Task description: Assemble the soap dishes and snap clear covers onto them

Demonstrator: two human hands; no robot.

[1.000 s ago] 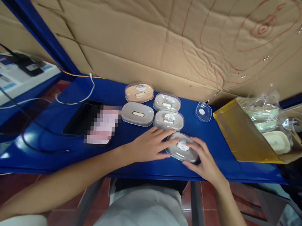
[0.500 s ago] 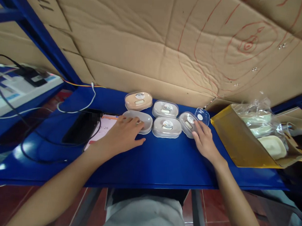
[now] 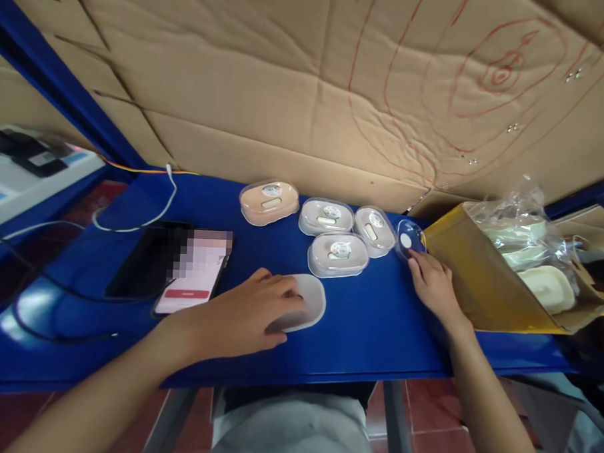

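My left hand [image 3: 258, 311] grips a light grey oval box [image 3: 311, 304] near the front of the table, fingers over its top and thumb on the near side. No clear cover shows on it; part is hidden by the hand. My right hand [image 3: 434, 282] has its fingertips on the near edge of a clear plastic lid [image 3: 412, 233] with a round white sticker. Between the hands stand lidded oval boxes with labels: one grey box [image 3: 338, 256] in front, another grey box [image 3: 326, 217] behind, and a turned grey box [image 3: 374, 231] beside them. A peach box [image 3: 269, 204] stands at back left.
A cardboard carton [image 3: 460, 273] holding pale dishes in plastic bags [image 3: 519, 229] lies at the right. On the left are a phone [image 3: 194, 275], a dark flat device [image 3: 140, 259], cables and a power strip [image 3: 78, 177]. A cardboard wall [image 3: 238, 83] closes the back.
My left hand has drawn the grey box forward and right, out of the group. The turned box now sits farther back, and my right hand has left it for the clear lid.
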